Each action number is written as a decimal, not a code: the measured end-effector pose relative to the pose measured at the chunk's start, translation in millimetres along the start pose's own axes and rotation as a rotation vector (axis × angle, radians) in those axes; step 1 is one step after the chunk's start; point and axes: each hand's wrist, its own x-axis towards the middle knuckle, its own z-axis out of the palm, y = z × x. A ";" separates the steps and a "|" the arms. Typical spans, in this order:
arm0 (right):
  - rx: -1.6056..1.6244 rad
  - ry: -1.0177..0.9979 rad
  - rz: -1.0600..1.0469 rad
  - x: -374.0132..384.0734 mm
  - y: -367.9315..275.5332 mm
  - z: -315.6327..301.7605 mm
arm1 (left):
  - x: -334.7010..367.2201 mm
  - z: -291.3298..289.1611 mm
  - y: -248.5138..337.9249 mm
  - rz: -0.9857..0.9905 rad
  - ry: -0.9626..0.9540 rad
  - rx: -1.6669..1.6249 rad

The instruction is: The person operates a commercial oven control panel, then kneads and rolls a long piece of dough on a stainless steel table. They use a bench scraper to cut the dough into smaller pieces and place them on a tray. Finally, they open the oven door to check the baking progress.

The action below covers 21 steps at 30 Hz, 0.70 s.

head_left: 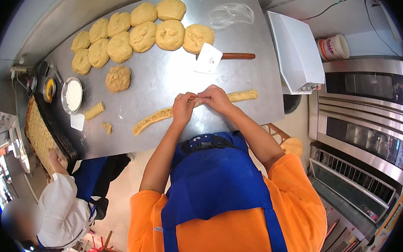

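Note:
A long, thin dough roll (155,117) lies slantwise on the metal table (158,77) in front of me, with a darker filling showing along its left part. Near its middle, my left hand (184,107) pinches the dough with fingertips together. My right hand (216,99) is closed on the same stretch, just beside the left, and its fingers partly cover the roll. Beyond the hands lie a white scraper (208,58) and a wooden rolling pin (239,56), partly overlapping. A rough brownish ball (118,78) sits to the left.
Several yellow dough balls (143,36) line the far left. A flour bowl (73,95), ridged dough piece (94,111), dough scrap (107,127) and second scraper (77,121) are at left. A co-worker's hand (57,159) is over a large tray (66,147). A white machine (294,53) borders the right.

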 end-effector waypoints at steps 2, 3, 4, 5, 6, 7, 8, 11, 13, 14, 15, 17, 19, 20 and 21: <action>-0.003 0.020 -0.026 1.2 -1.2 0.7 | -3.3 7.2 -0.7 -0.031 0.078 -0.047; -0.012 0.036 -0.038 1.1 -0.4 3.2 | -5.8 11.4 1.2 -0.052 0.133 -0.083; -0.021 0.053 -0.049 0.8 0.9 4.5 | -8.7 14.0 2.3 -0.072 0.187 -0.118; -0.016 0.026 -0.048 0.7 4.9 5.5 | -14.9 10.3 5.1 -0.016 0.204 0.019; -0.011 0.001 -0.052 4.4 8.0 5.1 | -22.0 0.4 8.6 0.045 0.223 0.158; -0.006 -0.023 -0.054 6.3 10.1 6.1 | -26.0 -9.0 12.0 0.106 0.240 0.297; 0.012 0.003 -0.069 8.3 2.0 5.9 | -29.5 -15.9 7.4 0.090 0.181 0.290; 0.032 0.027 -0.139 11.6 -18.1 6.5 | -37.2 -25.1 -7.5 0.057 0.055 0.258; 0.000 -0.008 -0.218 11.1 -2.1 18.5 | -29.0 -23.4 -10.8 0.079 0.032 0.233; 0.001 -0.021 -0.187 11.2 -0.7 21.1 | -27.7 -24.5 -7.3 0.073 0.062 0.207; 0.001 -0.033 -0.156 10.4 0.6 23.5 | -26.6 -24.4 -3.2 0.069 0.090 0.182; -0.010 -0.036 -0.124 9.3 -2.8 25.2 | -25.7 -24.5 -4.6 0.065 0.115 0.162; -0.031 -0.017 -0.125 9.5 -12.0 23.7 | -26.1 -21.8 -14.4 0.066 0.108 0.175; -0.015 -0.028 -0.130 8.9 -10.6 24.1 | -24.3 -20.2 -14.5 0.075 0.117 0.172; 0.000 -0.038 -0.135 9.2 -9.6 25.6 | -22.5 -18.7 -14.5 0.083 0.125 0.170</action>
